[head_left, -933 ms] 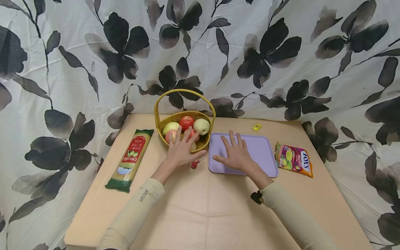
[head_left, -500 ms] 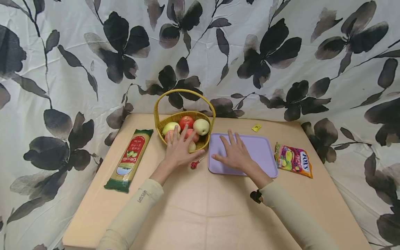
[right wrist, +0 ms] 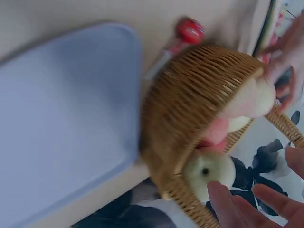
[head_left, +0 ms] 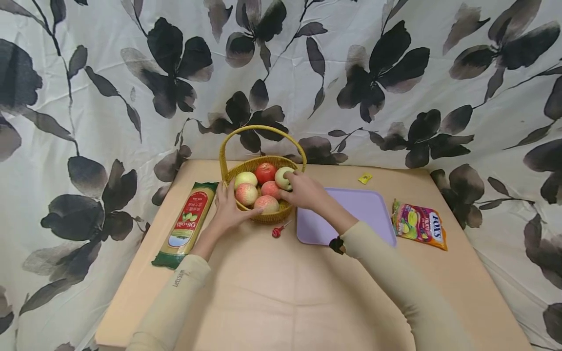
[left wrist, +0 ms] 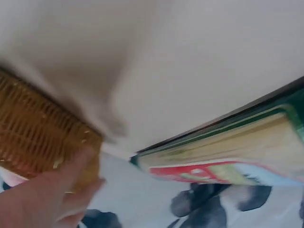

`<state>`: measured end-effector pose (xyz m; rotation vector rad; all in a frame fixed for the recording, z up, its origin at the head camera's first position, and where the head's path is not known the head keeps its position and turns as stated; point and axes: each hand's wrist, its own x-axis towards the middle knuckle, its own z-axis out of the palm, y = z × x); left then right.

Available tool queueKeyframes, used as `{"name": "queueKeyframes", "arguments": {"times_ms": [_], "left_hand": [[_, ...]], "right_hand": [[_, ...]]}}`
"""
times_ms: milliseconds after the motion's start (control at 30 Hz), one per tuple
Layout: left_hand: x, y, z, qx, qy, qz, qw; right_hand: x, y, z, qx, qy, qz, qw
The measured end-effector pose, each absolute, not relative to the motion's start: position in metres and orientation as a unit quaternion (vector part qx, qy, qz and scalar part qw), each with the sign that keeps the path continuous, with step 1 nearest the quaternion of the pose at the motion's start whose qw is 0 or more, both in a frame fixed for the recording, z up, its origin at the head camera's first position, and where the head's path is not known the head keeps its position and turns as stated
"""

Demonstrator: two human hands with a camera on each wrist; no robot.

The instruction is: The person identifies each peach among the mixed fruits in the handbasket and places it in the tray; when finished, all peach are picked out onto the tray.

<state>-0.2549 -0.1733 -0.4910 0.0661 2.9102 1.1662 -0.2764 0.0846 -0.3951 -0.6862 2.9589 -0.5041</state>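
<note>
A yellow woven basket (head_left: 263, 128) with a tall handle stands at the back of the table, full of fruit. My left hand (head_left: 227, 210) is at its left side, fingers along the outer wall and thumb stretched across the front. My right hand (head_left: 306, 191) reaches over the right rim. Its fingers are spread beside a pale green apple (right wrist: 205, 172), not closed round it. A red fruit (head_left: 265, 172), another pale green fruit (head_left: 246, 179) and several pinkish peaches (head_left: 266, 204) lie in the basket too.
A lilac tray (head_left: 351, 234) lies right of the basket, with a Fox's candy bag (head_left: 419, 224) beyond it. A small yellow packet (head_left: 365, 178) lies behind the tray. A red lollipop (head_left: 276, 232) is before the basket. An Olivoilà pasta pack (head_left: 189, 222) lies left.
Both hands were spread flat, one before the basket and one over the tray. The left has moved to the basket's left side, the right has moved left to the green apple.
</note>
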Motion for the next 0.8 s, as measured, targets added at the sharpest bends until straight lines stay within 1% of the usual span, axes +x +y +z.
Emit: {"name": "queueKeyframes", "arguments": {"times_ms": [167, 267, 333, 400, 500, 633, 733, 800], "left_hand": [[-0.258, -0.186, -0.498, 0.015, 0.914, 0.405, 0.033], [-0.261, -0.192, -0.502, 0.016, 0.910, 0.412, 0.040], [-0.262, -0.195, -0.503, 0.019, 0.908, 0.416, 0.043], [-0.263, -0.196, -0.503, 0.024, 0.904, 0.424, 0.046], [-0.263, -0.197, -0.503, 0.025, 0.897, 0.438, 0.048], [-0.264, -0.197, -0.504, 0.023, 0.895, 0.442, 0.050], [-0.264, -0.196, -0.504, 0.022, 0.895, 0.443, 0.051], [-0.264, -0.196, -0.504, 0.021, 0.894, 0.444, 0.052]], "right_hand": [[-0.300, 0.062, -0.386, -0.269, 0.946, -0.161, 0.080], [-0.309, 0.050, -0.385, -0.299, 0.937, -0.149, 0.107], [-0.313, 0.042, -0.384, -0.300, 0.936, -0.142, 0.117], [-0.317, 0.037, -0.384, -0.282, 0.943, -0.136, 0.116], [-0.325, 0.031, -0.383, -0.237, 0.958, -0.131, 0.093], [-0.339, 0.027, -0.382, -0.178, 0.979, -0.086, 0.056], [-0.347, 0.025, -0.382, -0.143, 0.986, -0.053, 0.066], [-0.351, 0.024, -0.384, -0.131, 0.986, -0.043, 0.089]]}}
